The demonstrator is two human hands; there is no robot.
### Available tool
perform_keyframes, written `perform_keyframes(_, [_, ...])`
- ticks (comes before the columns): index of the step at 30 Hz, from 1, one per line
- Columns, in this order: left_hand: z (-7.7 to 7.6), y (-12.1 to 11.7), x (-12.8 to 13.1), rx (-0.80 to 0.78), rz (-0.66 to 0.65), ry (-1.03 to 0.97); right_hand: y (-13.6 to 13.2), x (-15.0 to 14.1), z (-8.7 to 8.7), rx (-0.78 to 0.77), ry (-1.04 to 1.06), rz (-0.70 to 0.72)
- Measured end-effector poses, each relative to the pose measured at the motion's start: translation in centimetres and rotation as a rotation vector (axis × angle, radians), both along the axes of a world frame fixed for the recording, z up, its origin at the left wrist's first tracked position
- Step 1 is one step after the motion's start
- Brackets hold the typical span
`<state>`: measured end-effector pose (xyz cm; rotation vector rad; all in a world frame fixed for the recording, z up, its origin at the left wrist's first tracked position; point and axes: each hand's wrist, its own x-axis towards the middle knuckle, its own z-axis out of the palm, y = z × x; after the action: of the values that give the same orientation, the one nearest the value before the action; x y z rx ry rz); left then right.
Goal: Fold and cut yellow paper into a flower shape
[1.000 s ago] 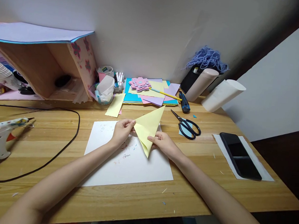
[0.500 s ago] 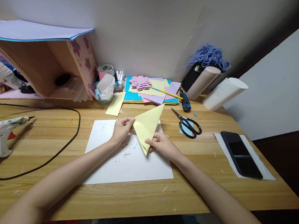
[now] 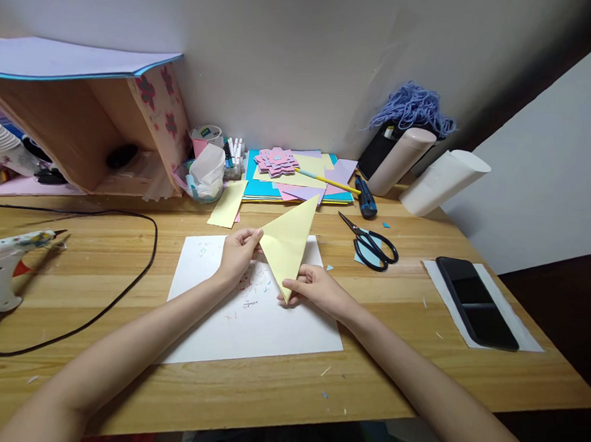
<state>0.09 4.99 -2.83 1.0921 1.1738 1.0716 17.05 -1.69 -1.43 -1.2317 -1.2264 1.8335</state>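
Note:
A pale yellow sheet of paper (image 3: 290,241), folded into a triangle, is held up between both hands. My left hand (image 3: 238,254) pinches its left corner between thumb and fingers. At the lower corner, my right hand (image 3: 316,287) grips it with the thumb in front and fingers behind. Beneath both hands lies a white sheet (image 3: 268,336) with small coloured marks on it. Black-handled scissors (image 3: 371,242) rest to the right, partly over a light blue paper piece (image 3: 368,252).
Left: a white glue gun (image 3: 5,266) with a looping black cord. Behind: stacked coloured paper (image 3: 262,191), a pink layered paper flower (image 3: 276,162), a pencil (image 3: 328,179) and a blue cutter (image 3: 366,197). Right: a phone (image 3: 475,303) and white roll (image 3: 445,183). A cardboard box (image 3: 155,132) stands back left.
The folded yellow paper has shifted slightly left. Its lower corner, where two layers stood apart, now looks pressed together, with my right fingers reaching further beneath it.

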Motion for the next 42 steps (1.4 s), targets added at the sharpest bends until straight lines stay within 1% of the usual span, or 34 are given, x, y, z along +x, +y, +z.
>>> perform_keyframes(7, [0.12, 0.02, -0.02, 0.017, 0.01, -0.026, 0.0, -0.04, -0.52, 0.032, -0.044, -0.03])
perform_keyframes(12, [-0.17, 0.11, -0.13, 0.024, 0.009, -0.019, 0.0, 0.0, -0.19, 0.02, -0.014, 0.024])
perform_keyframes(15, [-0.28, 0.18, -0.14, 0.027, 0.015, -0.009, -0.01, 0.06, -0.05, 0.022, -0.014, 0.006])
perform_keyframes(22, [-0.32, 0.19, -0.14, 0.038, 0.024, -0.011, -0.17, 0.27, -0.68, -0.042, 0.038, 0.024])
perform_keyframes(28, [-0.04, 0.19, -0.11, 0.016, 0.048, -0.037, -0.26, 0.21, -0.42, -0.037, -0.024, 0.026])
perform_keyframes(34, [-0.03, 0.22, -0.12, 0.012, 0.054, -0.044, -0.36, 0.4, -0.12, -0.015, -0.021, 0.049])
perform_keyframes(39, [-0.13, 0.21, -0.22, 0.018, 0.052, -0.027, -0.29, 0.6, -0.44, -0.006, -0.026, 0.063])
perform_keyframes(42, [-0.09, 0.19, -0.2, 0.022, 0.05, -0.027, -0.16, 0.67, -0.65, 0.015, -0.065, 0.076])
